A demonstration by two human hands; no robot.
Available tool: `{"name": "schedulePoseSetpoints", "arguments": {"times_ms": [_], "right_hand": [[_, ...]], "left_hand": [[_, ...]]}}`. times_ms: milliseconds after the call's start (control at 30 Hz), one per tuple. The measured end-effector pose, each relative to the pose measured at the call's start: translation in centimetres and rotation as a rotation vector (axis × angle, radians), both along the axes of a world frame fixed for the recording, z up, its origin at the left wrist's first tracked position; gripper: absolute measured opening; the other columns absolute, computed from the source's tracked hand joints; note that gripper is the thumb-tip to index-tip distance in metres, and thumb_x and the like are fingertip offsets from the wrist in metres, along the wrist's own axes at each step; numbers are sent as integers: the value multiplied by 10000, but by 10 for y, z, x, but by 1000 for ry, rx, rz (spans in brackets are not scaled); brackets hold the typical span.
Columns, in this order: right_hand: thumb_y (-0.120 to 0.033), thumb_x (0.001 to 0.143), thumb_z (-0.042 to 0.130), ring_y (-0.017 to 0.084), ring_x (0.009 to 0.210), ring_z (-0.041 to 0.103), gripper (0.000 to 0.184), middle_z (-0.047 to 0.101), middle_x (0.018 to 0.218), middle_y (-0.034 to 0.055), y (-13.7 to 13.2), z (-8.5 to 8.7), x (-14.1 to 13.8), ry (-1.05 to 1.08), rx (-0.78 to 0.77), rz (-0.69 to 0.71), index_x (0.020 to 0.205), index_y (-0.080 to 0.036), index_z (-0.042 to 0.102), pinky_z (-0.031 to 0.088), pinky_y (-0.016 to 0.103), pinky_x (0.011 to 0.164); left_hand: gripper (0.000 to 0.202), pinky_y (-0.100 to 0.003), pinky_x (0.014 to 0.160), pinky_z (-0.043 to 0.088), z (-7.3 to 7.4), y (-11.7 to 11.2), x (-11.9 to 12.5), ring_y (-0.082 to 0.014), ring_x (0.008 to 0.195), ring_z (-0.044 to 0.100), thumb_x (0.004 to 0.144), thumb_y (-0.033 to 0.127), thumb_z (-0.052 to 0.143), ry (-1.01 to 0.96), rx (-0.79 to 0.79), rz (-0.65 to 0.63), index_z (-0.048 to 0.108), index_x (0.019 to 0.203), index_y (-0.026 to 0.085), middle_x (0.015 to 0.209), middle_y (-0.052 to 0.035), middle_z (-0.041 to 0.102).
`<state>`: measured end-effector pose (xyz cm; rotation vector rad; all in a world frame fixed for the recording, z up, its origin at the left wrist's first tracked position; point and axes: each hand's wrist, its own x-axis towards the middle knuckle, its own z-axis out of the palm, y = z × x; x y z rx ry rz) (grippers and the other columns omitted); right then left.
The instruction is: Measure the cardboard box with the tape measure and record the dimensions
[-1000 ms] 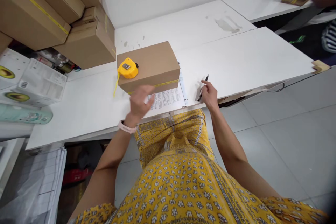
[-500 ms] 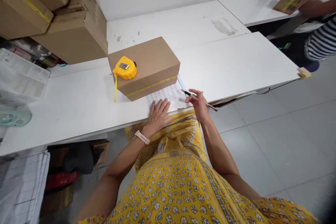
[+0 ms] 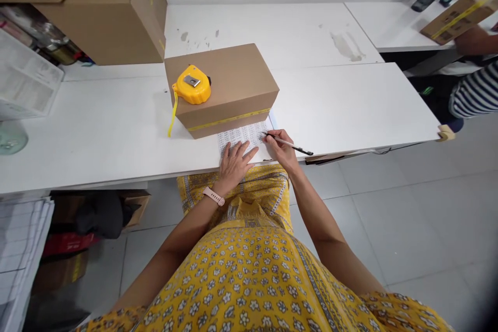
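Note:
My left hand (image 3: 235, 165) lies flat with fingers spread on a printed sheet of paper (image 3: 249, 134) at the table's front edge. My right hand (image 3: 282, 150) grips a pen (image 3: 291, 145), its tip down at the sheet's right part; whether it touches the paper I cannot tell. Just behind the sheet stands a closed cardboard box (image 3: 229, 85) with a yellow tape strip along its front, covering the sheet's far part. On the box's left top rests a yellow tape measure (image 3: 193, 85), a short length of its blade hanging over the edge.
Stacked cardboard boxes (image 3: 105, 21) fill the back left of the white table (image 3: 334, 109). A clear plastic container (image 3: 23, 78) and a glass jar (image 3: 11, 137) stand at the left. At the far right, another person's arm (image 3: 476, 40) is by a taped box (image 3: 459, 15).
My right hand has moved left and down to the sheet, its fingers closing round the pen. My left hand stays on the paper. The camera view has shifted.

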<state>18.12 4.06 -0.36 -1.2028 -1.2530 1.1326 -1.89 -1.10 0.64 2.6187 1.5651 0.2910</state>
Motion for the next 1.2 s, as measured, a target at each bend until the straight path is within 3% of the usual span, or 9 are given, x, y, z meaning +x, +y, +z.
{"name": "schedulePoseSetpoints", "arguments": {"times_ms": [67, 167, 267, 1200], "right_hand": [[-561, 814, 750, 162, 730, 649, 385, 694, 805, 8, 2, -1, -2, -24, -11, -9, 922, -227, 591, 495, 316, 730], [-530, 842, 706, 119, 544, 482, 359, 530, 592, -59, 3, 0, -4, -167, 5, -79, 772, -237, 511, 381, 273, 564], [-464, 874, 658, 107, 517, 396, 323, 435, 539, -78, 2, 3, -6, -298, 54, -108, 730, -241, 473, 312, 267, 533], [-472, 845, 643, 111, 506, 389, 317, 445, 511, -65, 0, 3, -8, -362, 30, -60, 702, -241, 479, 302, 268, 522]], "left_hand": [[550, -581, 1251, 244, -1, 0, 0, -324, 1461, 429, 1010, 402, 578, 9, 2, -2, 486, 1542, 296, 1589, -110, 491], [553, -580, 1250, 245, -2, 0, -1, -323, 1459, 429, 1010, 407, 578, 19, 8, -4, 481, 1544, 300, 1591, -105, 488], [553, -574, 1253, 242, -2, 0, -1, -320, 1461, 425, 1013, 410, 573, 27, 15, -5, 476, 1547, 302, 1594, -100, 486], [558, -569, 1267, 219, -4, -1, -1, -318, 1477, 402, 1022, 409, 546, 39, 7, -6, 455, 1561, 295, 1609, -107, 463]]}}
